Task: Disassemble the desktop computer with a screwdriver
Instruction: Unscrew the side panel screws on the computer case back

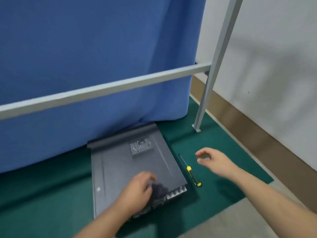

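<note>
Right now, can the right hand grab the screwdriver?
Probably yes. The right hand hovers empty beside the screwdriver, which lies uncovered on the green mat with nothing between them.

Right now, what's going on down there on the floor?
A person is about to take apart a desktop computer that lies flat on a green mat, in front of a blue curtain. The left hand rests on the near end of the dark case. The right hand hovers above the mat with fingers loosely curled, holding nothing. A screwdriver with a yellow and black handle lies on the mat beside the case, between it and the right hand, not yet picked up.
</note>
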`<action>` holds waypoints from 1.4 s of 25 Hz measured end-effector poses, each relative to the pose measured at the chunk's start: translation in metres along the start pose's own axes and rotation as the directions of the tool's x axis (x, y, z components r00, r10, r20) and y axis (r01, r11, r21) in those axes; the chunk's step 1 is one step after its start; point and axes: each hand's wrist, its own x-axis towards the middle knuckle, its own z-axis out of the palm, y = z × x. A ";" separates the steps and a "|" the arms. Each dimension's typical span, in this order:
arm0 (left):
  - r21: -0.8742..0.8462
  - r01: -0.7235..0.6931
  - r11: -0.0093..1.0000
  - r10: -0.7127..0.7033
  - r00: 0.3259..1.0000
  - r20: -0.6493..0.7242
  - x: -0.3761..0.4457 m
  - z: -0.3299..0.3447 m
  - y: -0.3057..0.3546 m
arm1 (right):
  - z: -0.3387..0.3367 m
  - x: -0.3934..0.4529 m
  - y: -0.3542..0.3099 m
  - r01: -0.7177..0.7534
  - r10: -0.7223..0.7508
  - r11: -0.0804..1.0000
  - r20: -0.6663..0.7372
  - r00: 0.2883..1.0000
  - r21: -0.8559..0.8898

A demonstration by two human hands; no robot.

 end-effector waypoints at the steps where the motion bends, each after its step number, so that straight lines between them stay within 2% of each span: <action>1: 0.043 -0.026 0.999 0.027 0.999 -0.020 0.024 0.010 0.000 | 0.009 0.010 0.018 -0.082 0.087 0.994 0.062 0.994 -0.077; 3: 0.123 0.028 0.992 -0.024 0.999 -0.030 0.057 0.027 0.006 | 0.031 0.041 0.059 -0.224 0.263 0.944 0.143 0.954 -0.241; 6: 0.237 0.170 0.957 -0.165 0.985 -0.041 0.071 0.055 0.001 | 0.065 0.072 0.095 -0.253 0.379 0.860 0.224 0.898 -0.443; 8: 0.281 0.206 0.937 -0.194 0.978 -0.071 0.063 0.069 -0.008 | 0.080 0.090 0.104 -0.225 0.387 0.827 0.229 0.893 -0.516; 12: 0.216 0.199 0.956 -0.177 0.977 -0.118 0.061 0.078 -0.007 | 0.103 0.112 0.107 -0.307 0.428 0.765 0.092 0.899 -0.566; 15: 0.180 0.208 0.961 -0.184 0.973 -0.140 0.060 0.083 -0.004 | 0.111 0.119 0.110 -0.305 0.435 0.744 0.083 0.897 -0.595; 18: 0.143 0.222 0.965 -0.201 0.969 -0.145 0.060 0.082 -0.001 | 0.100 0.121 0.109 -0.328 0.434 0.823 0.140 0.890 -0.464; 21: 0.036 0.249 0.968 -0.242 0.959 -0.146 0.065 0.078 0.003 | 0.076 0.110 0.095 -0.327 0.344 0.937 0.174 0.923 -0.120; 24: -0.218 0.315 0.924 -0.349 0.926 -0.141 0.063 0.067 0.015 | 0.050 0.068 0.062 -0.278 0.219 0.923 0.231 0.948 0.266; 25: -0.299 0.330 0.895 -0.383 0.913 -0.141 0.063 0.063 0.021 | 0.044 0.051 0.051 -0.282 0.175 0.883 0.293 0.940 0.376; 27: -0.479 0.334 0.812 -0.435 0.893 -0.116 0.062 0.055 0.037 | 0.040 0.016 0.036 -0.304 0.094 0.818 0.407 0.908 0.488; 28: -0.607 0.315 0.730 -0.451 0.889 -0.082 0.061 0.053 0.046 | 0.042 -0.001 0.031 -0.309 0.062 0.804 0.445 0.893 0.508; 30: -0.838 0.269 0.475 -0.464 0.886 0.021 0.061 0.050 0.064 | 0.051 -0.027 0.026 -0.315 0.033 0.803 0.490 0.871 0.506; 32: -0.932 0.211 0.294 -0.446 0.893 0.061 0.056 0.051 0.076 | 0.063 -0.048 0.026 -0.315 0.039 0.815 0.495 0.868 0.487; 35: -0.963 0.144 0.229 -0.427 0.904 0.034 0.034 0.054 0.080 | 0.084 -0.074 0.028 -0.316 0.072 0.824 0.467 0.881 0.469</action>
